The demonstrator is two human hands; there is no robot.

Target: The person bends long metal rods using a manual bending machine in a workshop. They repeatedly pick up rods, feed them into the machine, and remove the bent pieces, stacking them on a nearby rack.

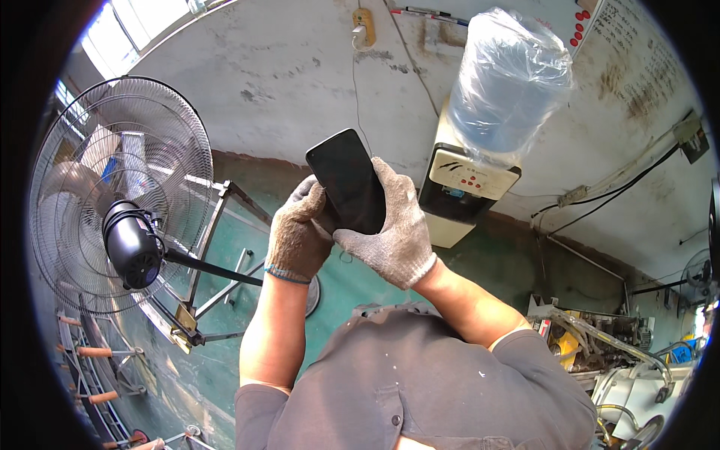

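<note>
A black smartphone (349,182) with a dark screen is held up in front of me, tilted a little to the left. My right hand (394,229), in a dirty knitted work glove, wraps round its right side and lower edge. At the lower left edge is my left hand (300,231), gloved the same way with a blue-edged cuff, its fingers curled in against the phone. The left fingertips are partly hidden behind the phone. From somewhere behind the phone a thin cable (356,97) runs up to a yellow socket (364,30) on the wall.
To the left stands a large black fan (132,244) with a wire cage, beside a metal frame (196,289). A water dispenser (471,180) with a plastic-wrapped bottle (510,86) is against the wall at right. Machinery with hoses (611,337) lies at the lower right.
</note>
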